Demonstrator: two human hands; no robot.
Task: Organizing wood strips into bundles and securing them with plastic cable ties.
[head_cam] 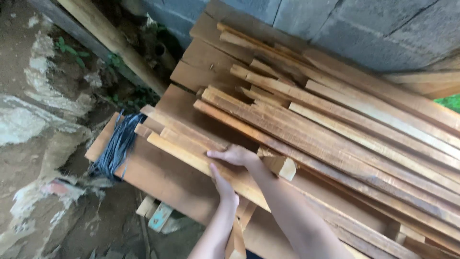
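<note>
Wooden slat (pixel 191 156) under both hands
</note>
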